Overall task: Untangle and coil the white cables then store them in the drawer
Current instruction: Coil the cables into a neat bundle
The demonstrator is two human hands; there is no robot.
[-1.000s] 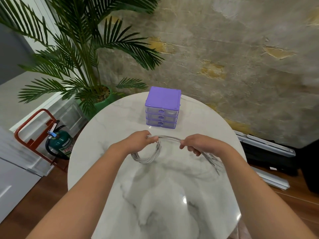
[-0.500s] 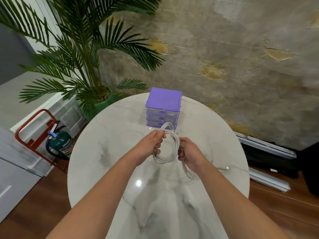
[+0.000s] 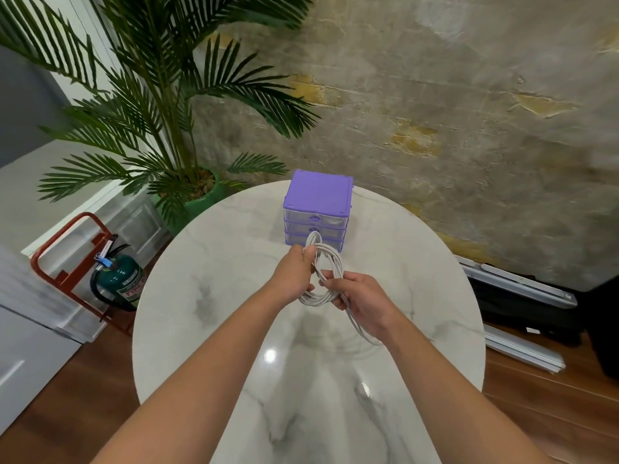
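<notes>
Both hands hold the white cable coil (image 3: 323,276) up above the round white marble tabletop (image 3: 201,296), just in front of the small purple plastic drawer unit (image 3: 317,209) with three clear drawers, all of them closed. The left hand (image 3: 292,276) pinches the upper left side of the loops, while the right hand (image 3: 363,301) curls around the lower right side, where a loose tail (image 3: 360,329) trails down past the wrist.

The coiling looks nearly finished. To end it well, the left-hand grip should keep the loops stacked and even while the right feeds the tail round in the same direction, without twisting it, so the bundle stays small enough for a drawer.

The only writing is on the green fire extinguisher (image 3: 125,279) on the floor, too small to read with certainty.
</notes>
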